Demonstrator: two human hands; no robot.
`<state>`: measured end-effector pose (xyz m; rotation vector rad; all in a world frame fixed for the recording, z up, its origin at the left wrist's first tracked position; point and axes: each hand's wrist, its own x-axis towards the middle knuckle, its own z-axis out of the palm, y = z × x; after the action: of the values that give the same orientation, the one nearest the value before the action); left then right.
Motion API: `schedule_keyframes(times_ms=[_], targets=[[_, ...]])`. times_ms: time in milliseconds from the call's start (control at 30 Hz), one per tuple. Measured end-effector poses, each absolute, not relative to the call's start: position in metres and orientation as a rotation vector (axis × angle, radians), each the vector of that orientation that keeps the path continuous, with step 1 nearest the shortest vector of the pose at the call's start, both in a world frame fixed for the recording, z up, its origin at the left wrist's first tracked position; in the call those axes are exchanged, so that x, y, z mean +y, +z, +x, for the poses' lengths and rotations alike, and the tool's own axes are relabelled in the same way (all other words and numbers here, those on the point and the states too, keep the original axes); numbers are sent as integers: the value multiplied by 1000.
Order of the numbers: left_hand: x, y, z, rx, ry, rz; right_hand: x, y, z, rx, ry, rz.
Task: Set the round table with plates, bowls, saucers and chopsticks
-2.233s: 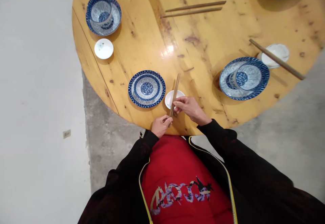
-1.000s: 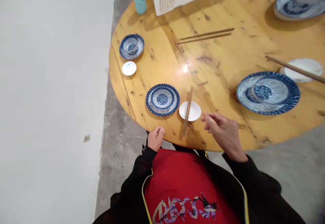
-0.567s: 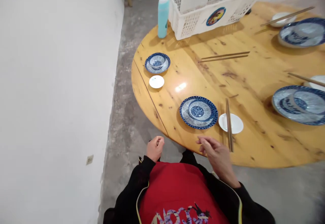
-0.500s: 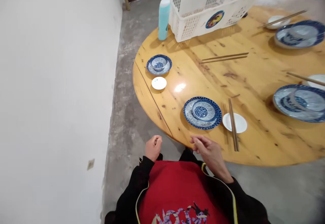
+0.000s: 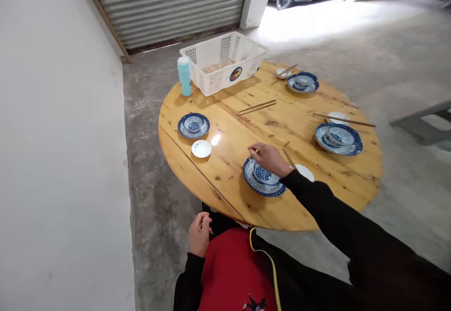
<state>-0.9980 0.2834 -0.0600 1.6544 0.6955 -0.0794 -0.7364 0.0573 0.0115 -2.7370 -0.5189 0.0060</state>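
Note:
My right hand (image 5: 269, 158) reaches out over the near blue-and-white plate (image 5: 249, 179) and the small bowl (image 5: 263, 174) on it. Its fingers are bent together, and nothing shows in them. Behind my wrist, a white saucer (image 5: 305, 172) and chopsticks (image 5: 289, 157) are partly hidden. My left hand (image 5: 200, 233) is loosely curled, low beside my body, off the table's edge and holding nothing visible. Further in on the wooden table (image 5: 229, 160) lies a loose pair of chopsticks (image 5: 258, 107). To the left sit another plate with a bowl (image 5: 193, 125) and a white saucer (image 5: 201, 149).
A white plastic basket (image 5: 220, 81) and a light-blue bottle (image 5: 184, 77) stand at the table's far left. Two more plate settings (image 5: 338, 139) are on the right side. A white wall (image 5: 63, 151) runs along the left; a grey stool (image 5: 426, 122) stands right.
My right hand has moved forward from the table's near edge to above the near plate. My left hand stays low and curled. The view has tilted up, showing a shutter and a car.

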Motion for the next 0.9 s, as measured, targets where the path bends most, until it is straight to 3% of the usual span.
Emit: schedule_keyframes(times_ms=[433,900], targets=[[357,-49,-894,699,-139,1807,48,-51,-507,-144,61,-3078],[363,-28,-828,621,-234,1951,25,-99,-436,-445,28,-3102]])
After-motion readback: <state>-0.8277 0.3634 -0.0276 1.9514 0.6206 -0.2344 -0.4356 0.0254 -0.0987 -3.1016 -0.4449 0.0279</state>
